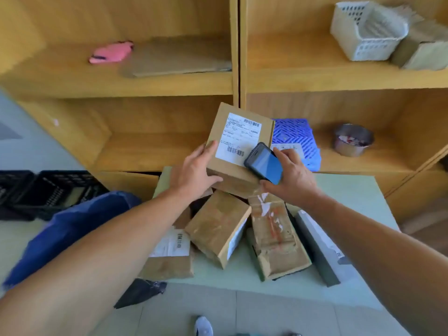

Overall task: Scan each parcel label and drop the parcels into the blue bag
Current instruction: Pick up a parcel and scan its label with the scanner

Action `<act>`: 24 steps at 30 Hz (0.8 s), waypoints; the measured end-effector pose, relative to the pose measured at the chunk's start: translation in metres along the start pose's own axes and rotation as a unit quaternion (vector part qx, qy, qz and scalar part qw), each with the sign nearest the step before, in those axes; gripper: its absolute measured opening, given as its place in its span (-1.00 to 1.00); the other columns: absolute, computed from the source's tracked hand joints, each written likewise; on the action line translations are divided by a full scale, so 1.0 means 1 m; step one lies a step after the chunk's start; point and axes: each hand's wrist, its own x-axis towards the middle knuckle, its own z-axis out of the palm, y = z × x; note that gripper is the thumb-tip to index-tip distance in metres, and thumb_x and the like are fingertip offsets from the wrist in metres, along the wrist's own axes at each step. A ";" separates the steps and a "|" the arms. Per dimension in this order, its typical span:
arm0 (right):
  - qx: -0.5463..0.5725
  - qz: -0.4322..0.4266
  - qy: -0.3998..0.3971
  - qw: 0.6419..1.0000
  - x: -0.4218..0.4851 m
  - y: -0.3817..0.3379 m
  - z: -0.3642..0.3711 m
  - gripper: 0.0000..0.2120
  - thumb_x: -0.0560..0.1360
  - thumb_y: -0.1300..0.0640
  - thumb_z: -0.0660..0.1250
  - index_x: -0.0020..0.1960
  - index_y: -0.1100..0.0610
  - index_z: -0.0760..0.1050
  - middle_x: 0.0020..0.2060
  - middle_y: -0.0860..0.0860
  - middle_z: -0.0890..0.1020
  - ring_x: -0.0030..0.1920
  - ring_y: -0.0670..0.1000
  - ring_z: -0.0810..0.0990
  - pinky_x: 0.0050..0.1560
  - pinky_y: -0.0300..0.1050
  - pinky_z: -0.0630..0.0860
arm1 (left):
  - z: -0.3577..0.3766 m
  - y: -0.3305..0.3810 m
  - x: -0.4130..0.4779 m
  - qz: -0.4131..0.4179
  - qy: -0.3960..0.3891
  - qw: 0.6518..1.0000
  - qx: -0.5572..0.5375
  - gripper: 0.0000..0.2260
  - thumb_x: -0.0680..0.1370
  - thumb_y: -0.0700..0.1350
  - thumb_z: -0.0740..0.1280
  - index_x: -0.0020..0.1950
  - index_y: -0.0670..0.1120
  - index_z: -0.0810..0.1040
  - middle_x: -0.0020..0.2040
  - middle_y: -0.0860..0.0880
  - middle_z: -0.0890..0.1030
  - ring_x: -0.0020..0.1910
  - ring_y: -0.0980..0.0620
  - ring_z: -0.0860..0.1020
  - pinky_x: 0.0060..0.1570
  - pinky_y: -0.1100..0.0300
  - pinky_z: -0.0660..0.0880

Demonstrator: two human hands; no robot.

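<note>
My left hand (194, 170) grips a brown cardboard parcel (232, 166) lifted above the table, its white barcode label (238, 138) facing up. My right hand (291, 175) holds a dark phone (264, 164) tilted over the label's lower right corner. Below them several brown parcels (218, 229) lie heaped on the pale green table (351, 202), some with labels showing. The blue bag (72, 229) sags at the table's left side, partly behind my left forearm.
Wooden shelves stand behind the table with a blue ribbed parcel (298, 139), a metal tin (352, 140), a white basket (366, 32), a pink item (111, 53) and flat cardboard. Black crates (48, 192) sit on the floor at left. A grey flat parcel (317, 248) lies at right.
</note>
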 end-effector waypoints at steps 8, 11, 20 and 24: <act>-0.010 -0.123 -0.048 0.991 0.062 -0.179 0.077 -0.06 0.39 -0.29 0.46 0.59 0.07 0.18 0.38 -0.03 0.32 0.20 0.05 0.52 0.08 -0.01 0.55 | -0.090 -0.176 -0.052 -0.091 0.037 0.992 0.080 -0.11 0.46 0.23 0.49 0.63 0.20 0.03 0.60 0.12 0.25 0.39 -0.11 0.47 0.07 0.02 0.58; 0.001 -0.154 -0.059 0.986 0.079 -0.235 0.102 -0.07 0.39 -0.29 0.46 0.59 0.06 0.17 0.37 -0.04 0.32 0.17 0.04 0.53 0.07 -0.04 0.54 | -0.119 -0.235 -0.078 -0.143 0.055 0.982 0.109 -0.10 0.46 0.22 0.49 0.64 0.18 0.01 0.63 0.14 0.18 0.43 -0.09 0.45 0.15 -0.02 0.54; -0.036 -0.229 -0.106 0.967 0.089 -0.341 0.166 -0.15 0.39 -0.32 0.40 0.52 0.06 0.24 0.33 0.01 0.34 0.24 0.11 0.48 0.10 0.02 0.55 | -0.135 -0.379 -0.177 -0.289 -0.011 0.955 0.067 0.02 0.40 0.18 0.56 0.64 0.20 -0.08 0.66 -0.07 -0.18 0.61 -0.24 0.04 0.45 -0.17 0.30; -0.044 -0.225 -0.115 0.967 0.092 -0.347 0.172 -0.15 0.39 -0.32 0.40 0.53 0.06 0.23 0.33 0.00 0.34 0.26 0.10 0.47 0.13 0.03 0.55 | -0.130 -0.374 -0.171 -0.262 0.030 0.964 0.044 -0.14 0.46 0.35 0.37 0.63 0.22 0.00 0.66 -0.05 0.01 0.60 -0.18 0.12 0.41 -0.16 0.38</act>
